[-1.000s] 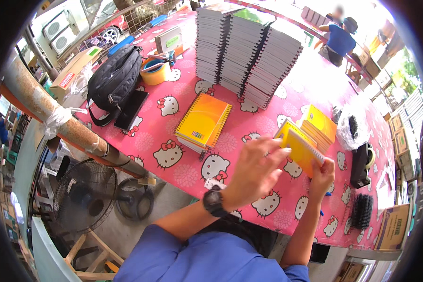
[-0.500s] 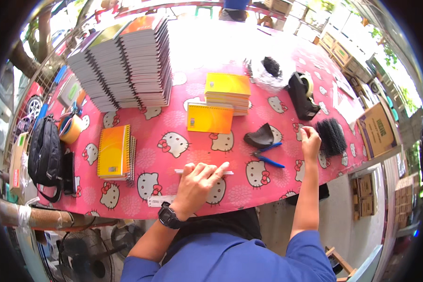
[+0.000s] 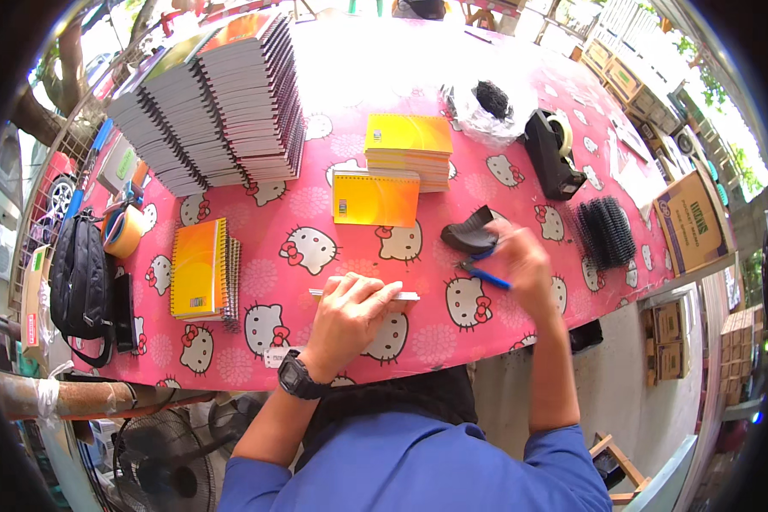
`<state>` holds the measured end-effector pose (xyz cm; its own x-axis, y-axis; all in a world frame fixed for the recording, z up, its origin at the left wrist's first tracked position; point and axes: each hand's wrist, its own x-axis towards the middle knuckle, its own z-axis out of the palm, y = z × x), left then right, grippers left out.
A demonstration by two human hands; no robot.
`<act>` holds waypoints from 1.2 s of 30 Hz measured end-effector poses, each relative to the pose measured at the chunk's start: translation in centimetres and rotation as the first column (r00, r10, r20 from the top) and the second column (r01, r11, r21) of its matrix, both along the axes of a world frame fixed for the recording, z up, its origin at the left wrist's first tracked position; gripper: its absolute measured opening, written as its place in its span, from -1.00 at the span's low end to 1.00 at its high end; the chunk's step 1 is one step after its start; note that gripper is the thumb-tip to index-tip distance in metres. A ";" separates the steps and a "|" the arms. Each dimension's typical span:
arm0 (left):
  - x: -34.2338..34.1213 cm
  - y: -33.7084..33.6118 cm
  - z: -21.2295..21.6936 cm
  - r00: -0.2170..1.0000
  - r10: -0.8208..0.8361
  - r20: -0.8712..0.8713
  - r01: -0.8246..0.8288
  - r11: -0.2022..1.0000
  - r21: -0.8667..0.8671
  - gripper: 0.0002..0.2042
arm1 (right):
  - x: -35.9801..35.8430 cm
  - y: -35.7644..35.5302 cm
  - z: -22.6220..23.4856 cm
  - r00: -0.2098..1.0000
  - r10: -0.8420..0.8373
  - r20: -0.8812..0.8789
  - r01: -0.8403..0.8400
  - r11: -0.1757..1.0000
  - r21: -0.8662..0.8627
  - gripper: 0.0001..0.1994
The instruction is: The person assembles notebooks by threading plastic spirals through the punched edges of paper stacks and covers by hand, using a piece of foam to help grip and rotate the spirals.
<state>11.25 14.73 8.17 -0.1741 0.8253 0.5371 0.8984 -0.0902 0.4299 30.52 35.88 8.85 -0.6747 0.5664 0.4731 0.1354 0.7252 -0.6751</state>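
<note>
My left hand (image 3: 350,311), with a black watch on the wrist, lies flat on a thin white strip (image 3: 406,296) and presses it onto the pink cartoon-cat tablecloth (image 3: 316,247). My right hand (image 3: 527,266) is blurred; its fingers curl over the right end of a blue pen (image 3: 484,276). A black curved piece (image 3: 469,235) lies just above the pen. A single yellow spiral notebook (image 3: 375,198) lies beyond my hands, below a short stack of yellow notebooks (image 3: 408,147).
Tall stacks of spiral notebooks (image 3: 218,111) fill the far left. Another yellow notebook (image 3: 198,266), a tape roll (image 3: 124,230) and a black backpack (image 3: 81,273) sit left. A tape dispenser (image 3: 550,154), black binding combs (image 3: 606,230) and a cardboard box (image 3: 687,222) stand right.
My head turned from the left toward the table's middle. My left hand stayed on the strip. My right hand moved left from the combs to the blue pen.
</note>
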 end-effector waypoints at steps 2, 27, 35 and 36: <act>-0.3 0.0 -0.3 1.000 -0.003 -0.001 0.003 1.000 -0.002 -0.70 | -2.3 -5.0 1.2 0.986 0.136 0.098 -0.110 0.965 -0.237 -0.78; -0.4 0.1 -0.3 0.998 -0.063 -0.008 0.063 0.998 0.027 -0.70 | -3.9 -6.1 0.4 0.968 0.245 0.051 -0.240 0.967 -0.088 -0.84; -0.3 0.1 -0.3 0.998 -0.060 -0.009 0.060 0.997 0.037 -0.72 | -3.7 -6.5 0.1 0.955 0.289 0.069 -0.292 0.955 0.044 -0.83; -0.3 0.1 -0.4 0.999 -0.049 -0.004 0.050 0.998 0.040 -0.73 | -3.5 -6.3 -0.1 0.956 0.287 0.069 -0.290 0.956 0.045 -0.83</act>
